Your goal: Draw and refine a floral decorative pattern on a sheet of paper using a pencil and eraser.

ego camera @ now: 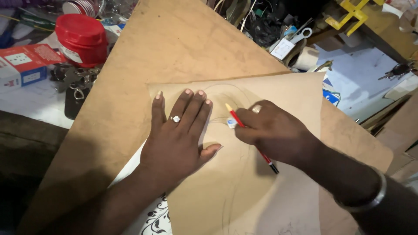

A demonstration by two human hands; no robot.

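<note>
1. Head view looks down on a brown paper sheet (270, 143) that lies on a large brown board (174, 48), which itself rests tilted across a cluttered workbench (361, 74)
2. Left hand (176, 139) lies flat on the sheet near its upper left corner, fingers spread and palm down, pinning the paper; a ring shows on one finger
3. Right hand (272, 132) is closed around a red pencil (250, 137) and also seems to pinch a small white eraser (231, 123) against the paper; the pencil's pale end sticks out toward the far edge of the board and its dark end points back toward the wrist
4. Faint curved pencil lines run over the sheet just beyond and under both hands
5. The paper looks thin, light and limp, and its far right corner lifts a little off the board, so I judge it would slide or crease easily; a flat palm near the working spot suits it better than a pinch at an edge
6. The pencil is stiff and light, best held along its middle; the eraser is small and probably soft, held by the fingertips
7. Beyond the board's left edge stand a red lidded jar (82, 38) and a red and white box (26, 65), well apart from both hands
8. A patterned black and white sheet (156, 219) peeks out under the paper near the board's near edge
</note>
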